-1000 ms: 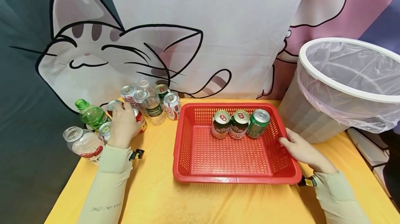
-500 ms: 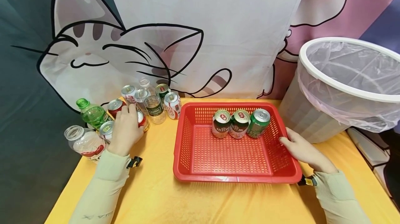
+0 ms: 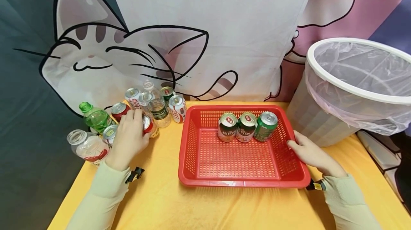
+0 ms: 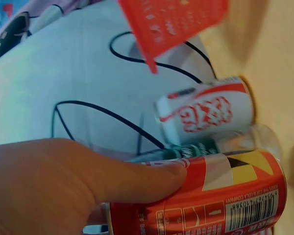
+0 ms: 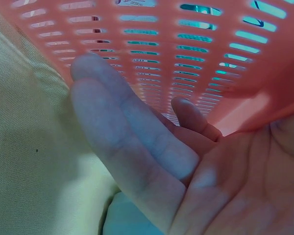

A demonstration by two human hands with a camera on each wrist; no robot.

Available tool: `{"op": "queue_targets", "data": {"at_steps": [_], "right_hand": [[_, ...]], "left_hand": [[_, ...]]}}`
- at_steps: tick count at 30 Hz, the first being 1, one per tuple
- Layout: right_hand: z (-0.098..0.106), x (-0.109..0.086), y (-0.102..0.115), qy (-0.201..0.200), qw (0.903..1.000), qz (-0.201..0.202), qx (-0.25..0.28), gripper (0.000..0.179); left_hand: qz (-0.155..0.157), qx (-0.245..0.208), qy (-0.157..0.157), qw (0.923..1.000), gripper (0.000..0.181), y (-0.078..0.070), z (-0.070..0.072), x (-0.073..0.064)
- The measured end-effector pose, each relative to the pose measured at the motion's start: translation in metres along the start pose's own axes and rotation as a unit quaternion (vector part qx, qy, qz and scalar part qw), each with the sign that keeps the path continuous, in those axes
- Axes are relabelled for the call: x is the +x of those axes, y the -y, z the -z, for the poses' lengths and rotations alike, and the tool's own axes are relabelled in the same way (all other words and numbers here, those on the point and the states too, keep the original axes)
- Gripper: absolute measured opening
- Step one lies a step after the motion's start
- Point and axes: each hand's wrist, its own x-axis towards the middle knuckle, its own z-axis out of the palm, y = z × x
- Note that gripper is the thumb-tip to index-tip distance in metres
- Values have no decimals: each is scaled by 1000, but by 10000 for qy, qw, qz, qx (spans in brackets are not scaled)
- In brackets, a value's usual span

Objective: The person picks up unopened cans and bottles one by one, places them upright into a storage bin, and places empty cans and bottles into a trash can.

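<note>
My left hand [image 3: 127,139] grips a red and yellow Coca-Cola can [image 3: 150,126] among a cluster of drink containers. In the left wrist view the thumb [image 4: 137,181] lies along the side of this soda can [image 4: 206,196]; the other fingers are hidden behind it. A second red can [image 3: 119,110] stands just beyond the hand. My right hand [image 3: 316,156] holds the right rim of a red plastic basket [image 3: 244,183], thumb over the edge. Its fingers [image 5: 132,142] lie along the outside of the perforated wall. Two dark green and pink cans [image 3: 227,127] and a green can [image 3: 265,126] stand inside the basket.
On the left are a green bottle [image 3: 96,117], a clear jar [image 3: 91,148] and a silver-topped can [image 3: 110,133]. A clear bottle [image 3: 158,112] and white cans [image 3: 177,108] stand farther back. A lined bin [image 3: 308,105] is behind the basket at right.
My left hand has drawn slightly back and right from the rear red can to the red and yellow can, which has shifted right. The right hand and basket have stayed put.
</note>
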Motion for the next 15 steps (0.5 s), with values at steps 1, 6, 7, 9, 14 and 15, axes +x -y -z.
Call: {"op": "queue_targets", "data": {"at_steps": [1, 6, 7, 9, 14, 15], "right_hand": [[0, 0, 0, 5, 10000, -2, 10, 37], [0, 0, 0, 28, 10000, 24, 15, 38], [0, 0, 0, 22, 10000, 17, 8, 38], [0, 0, 0, 8, 10000, -40, 16, 38], [0, 0, 0, 6, 10000, -78, -2, 38], [0, 0, 0, 0, 10000, -74, -3, 38]], "left_hand": [[-59, -45, -35, 10000, 70, -3, 2, 0], [-354, -191, -325, 9987, 76, -16, 12, -2], [-410, -214, -383, 9982, 78, -18, 13, -2], [-482, -284, -495, 9972, 80, -22, 16, -2], [-688, -609, -708, 9933, 85, -32, 22, 0], [-722, -694, -729, 9923, 85, -34, 23, 1]]}}
